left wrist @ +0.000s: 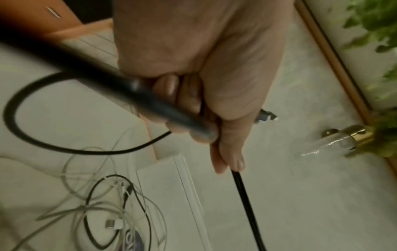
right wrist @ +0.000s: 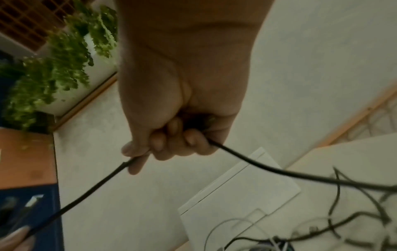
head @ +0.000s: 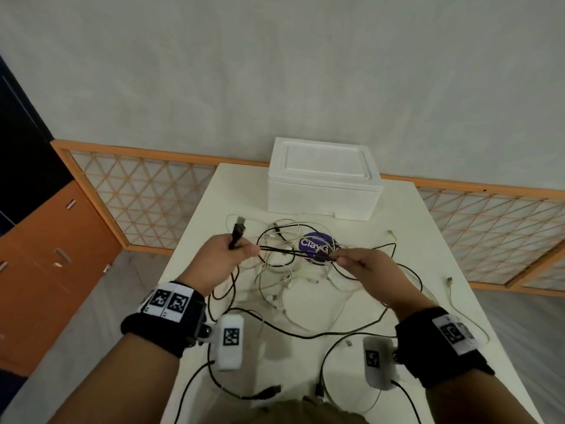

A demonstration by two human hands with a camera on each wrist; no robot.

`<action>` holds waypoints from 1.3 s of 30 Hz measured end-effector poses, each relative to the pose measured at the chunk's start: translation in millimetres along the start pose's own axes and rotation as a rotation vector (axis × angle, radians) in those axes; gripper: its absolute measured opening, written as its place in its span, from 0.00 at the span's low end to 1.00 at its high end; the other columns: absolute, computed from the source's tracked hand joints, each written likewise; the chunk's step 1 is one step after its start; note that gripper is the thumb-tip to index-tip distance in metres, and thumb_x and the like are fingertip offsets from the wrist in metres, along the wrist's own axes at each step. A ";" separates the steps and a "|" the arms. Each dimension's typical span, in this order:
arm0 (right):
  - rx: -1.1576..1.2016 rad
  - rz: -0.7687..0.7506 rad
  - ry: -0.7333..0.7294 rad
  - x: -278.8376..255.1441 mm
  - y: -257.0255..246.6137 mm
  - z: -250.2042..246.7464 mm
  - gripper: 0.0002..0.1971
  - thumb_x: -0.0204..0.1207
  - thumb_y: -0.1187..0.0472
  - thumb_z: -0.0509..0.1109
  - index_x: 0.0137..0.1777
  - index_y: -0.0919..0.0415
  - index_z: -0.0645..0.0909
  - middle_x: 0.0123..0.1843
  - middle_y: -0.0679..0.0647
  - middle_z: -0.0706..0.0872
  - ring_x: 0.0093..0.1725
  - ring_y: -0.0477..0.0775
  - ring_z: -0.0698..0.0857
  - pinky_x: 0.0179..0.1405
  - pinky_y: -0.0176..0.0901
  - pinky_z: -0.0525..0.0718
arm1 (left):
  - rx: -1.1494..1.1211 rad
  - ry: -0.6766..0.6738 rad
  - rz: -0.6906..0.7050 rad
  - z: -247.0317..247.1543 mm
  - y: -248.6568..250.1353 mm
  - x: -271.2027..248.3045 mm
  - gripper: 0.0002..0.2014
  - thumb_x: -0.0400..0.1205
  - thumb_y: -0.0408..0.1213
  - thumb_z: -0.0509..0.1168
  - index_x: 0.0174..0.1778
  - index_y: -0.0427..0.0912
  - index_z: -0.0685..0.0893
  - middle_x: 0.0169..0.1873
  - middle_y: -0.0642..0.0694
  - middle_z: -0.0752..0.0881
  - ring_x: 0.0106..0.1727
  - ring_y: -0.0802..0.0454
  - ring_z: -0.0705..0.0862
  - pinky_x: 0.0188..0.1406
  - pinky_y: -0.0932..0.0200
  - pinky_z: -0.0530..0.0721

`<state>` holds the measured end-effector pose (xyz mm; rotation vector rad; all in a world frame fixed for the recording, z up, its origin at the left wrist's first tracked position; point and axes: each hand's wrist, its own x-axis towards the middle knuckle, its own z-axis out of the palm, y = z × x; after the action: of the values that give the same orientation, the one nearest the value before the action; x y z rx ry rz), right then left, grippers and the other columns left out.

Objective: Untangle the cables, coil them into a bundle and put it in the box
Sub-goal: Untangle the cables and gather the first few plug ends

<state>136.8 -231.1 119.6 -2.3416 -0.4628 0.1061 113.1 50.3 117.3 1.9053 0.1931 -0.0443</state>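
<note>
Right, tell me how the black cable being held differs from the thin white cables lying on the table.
The thick black cable is lifted and stretched almost straight between the left hand and right hand; the thin white cables lie slack and looped on the white table, touched by neither hand. The black one looks thicker and stands out; the white ones nearly blend into the tabletop. Both sit in front of the closed white foam box.

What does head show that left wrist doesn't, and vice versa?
Only head: the right hand pinching the black cable, both wristbands, the whole closed white foam box, and loose connectors near the table's front edge.
Only left wrist: the left hand's curled fingers from below, green foliage.
Both: the left hand gripping the black cable, the tangle of white cables, the box.
</note>
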 end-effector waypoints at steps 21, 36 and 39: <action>0.007 0.008 -0.296 10.4 -77.0 86.5 0.20 0.81 0.50 0.63 0.70 0.56 0.73 0.59 0.55 0.86 0.58 0.56 0.84 0.56 0.46 0.79 | -0.838 -0.104 -0.128 43.1 -2.4 -17.7 0.12 0.86 0.36 0.57 0.43 0.38 0.83 0.53 0.44 0.90 0.54 0.55 0.86 0.43 0.60 0.83; -0.040 -0.160 -0.160 -9.6 -71.8 85.2 0.10 0.84 0.59 0.58 0.56 0.59 0.80 0.40 0.55 0.83 0.41 0.55 0.79 0.38 0.41 0.69 | -0.744 -0.186 -0.168 60.8 -15.3 -30.2 0.21 0.88 0.44 0.53 0.50 0.35 0.87 0.50 0.43 0.91 0.52 0.55 0.88 0.54 0.63 0.81; -0.070 -0.135 -0.163 -12.2 -69.5 79.9 0.12 0.84 0.53 0.59 0.56 0.55 0.82 0.44 0.51 0.85 0.45 0.51 0.81 0.43 0.42 0.74 | -0.959 -0.121 -0.200 55.2 -13.2 -28.3 0.23 0.88 0.47 0.50 0.39 0.37 0.82 0.49 0.40 0.91 0.54 0.52 0.89 0.56 0.55 0.83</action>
<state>88.1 -137.0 108.4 -2.3727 -0.7136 0.2216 86.7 -0.4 89.9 0.9213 0.2618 -0.1687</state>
